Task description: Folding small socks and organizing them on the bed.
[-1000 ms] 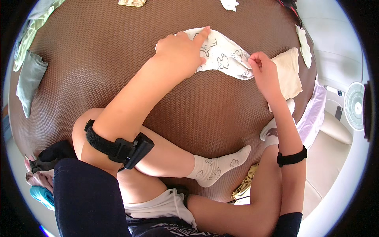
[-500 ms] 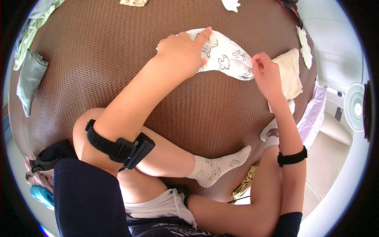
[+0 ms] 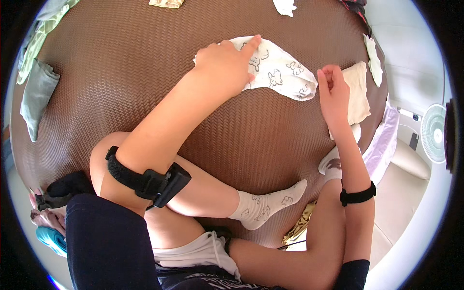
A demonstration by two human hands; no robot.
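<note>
A white sock with black line-drawn animals (image 3: 275, 72) lies stretched out on the brown woven-pattern surface. My left hand (image 3: 222, 67) rests across its left end, index finger and thumb spread over the fabric; the other fingers are partly hidden from above. Just past the sock's right tip is my right hand (image 3: 334, 92), its fingers loosely bent and the thumb apart from them. Nothing shows in that hand, and a small gap separates it from the sock. A cream folded cloth (image 3: 356, 92) lies beside my right hand.
Around the edges lie a grey-green garment (image 3: 38, 96), a lilac cloth (image 3: 382, 140), a white cloth (image 3: 285, 7), a gold cloth (image 3: 302, 224) and dark clothes (image 3: 70, 186). My socked foot (image 3: 270, 203) rests near the middle. A fan (image 3: 433, 133) stands at the far right.
My right hand has let go of the sock's right tip and moved slightly right. My left hand stays on the sock's left end.
</note>
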